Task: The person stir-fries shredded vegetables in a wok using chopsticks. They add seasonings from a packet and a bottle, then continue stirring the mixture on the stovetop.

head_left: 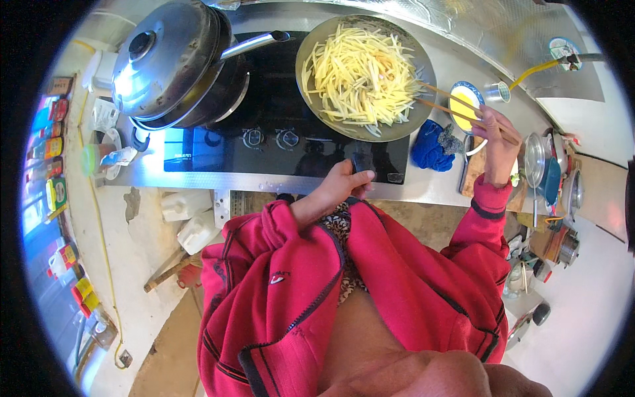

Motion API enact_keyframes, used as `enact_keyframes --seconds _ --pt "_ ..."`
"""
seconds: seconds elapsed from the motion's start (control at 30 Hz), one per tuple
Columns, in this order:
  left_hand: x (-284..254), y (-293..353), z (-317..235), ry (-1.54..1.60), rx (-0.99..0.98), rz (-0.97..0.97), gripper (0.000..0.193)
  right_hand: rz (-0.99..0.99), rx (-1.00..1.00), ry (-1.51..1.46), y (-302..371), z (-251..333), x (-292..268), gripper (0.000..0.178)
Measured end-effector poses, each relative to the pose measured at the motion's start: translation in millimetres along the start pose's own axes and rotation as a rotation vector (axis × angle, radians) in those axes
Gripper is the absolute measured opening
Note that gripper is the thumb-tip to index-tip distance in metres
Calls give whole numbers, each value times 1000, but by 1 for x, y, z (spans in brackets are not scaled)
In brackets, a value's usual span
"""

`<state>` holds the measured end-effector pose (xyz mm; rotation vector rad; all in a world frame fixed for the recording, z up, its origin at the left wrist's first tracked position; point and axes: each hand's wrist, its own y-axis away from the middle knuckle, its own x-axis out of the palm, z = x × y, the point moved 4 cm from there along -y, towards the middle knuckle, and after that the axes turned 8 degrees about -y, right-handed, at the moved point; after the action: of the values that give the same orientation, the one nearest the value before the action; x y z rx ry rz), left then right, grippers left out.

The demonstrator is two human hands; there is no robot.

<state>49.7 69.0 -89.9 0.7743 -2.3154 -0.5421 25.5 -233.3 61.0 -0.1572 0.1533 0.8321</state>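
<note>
A wide pan [417,63] sits at the right end of the black stove, heaped with pale yellow strips [360,79] that look like shredded potato. My left hand [344,183] is wrapped round the pan's dark handle [362,159], which points toward me. Off the pan's right side, my right hand [497,141] grips a pair of wooden chopsticks [456,110]. Their tips reach over the pan's right rim and touch the strips there.
On the stove's left stands a large lidded pot [169,63]; a metal handle [254,45] juts right from it. Right of the pan are a blue-rimmed bowl [467,91] with yellow contents, a blue cloth [430,147] and a cutting board [471,169]. A strainer [534,159] lies farther right.
</note>
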Motion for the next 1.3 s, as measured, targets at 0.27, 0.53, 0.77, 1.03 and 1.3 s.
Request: enact_keyframes --seconds 0.27,0.53,0.77,1.03,1.3 --pt "2 2 -5 -49 -17 -20 20 162 119 -250 -8 -47 63 25" --pt "3 2 -3 23 -5 -27 19 729 -88 125 22 30 60 17" --pt "3 3 -7 -30 -1 -17 19 354 -185 47 -8 -43 79 18" --pt "-2 -1 5 -25 3 -8 22 75 -109 -70 -76 -20 31 29" --pt "2 -3 0 -37 -10 -26 21 358 233 -586 -122 -93 140 29"
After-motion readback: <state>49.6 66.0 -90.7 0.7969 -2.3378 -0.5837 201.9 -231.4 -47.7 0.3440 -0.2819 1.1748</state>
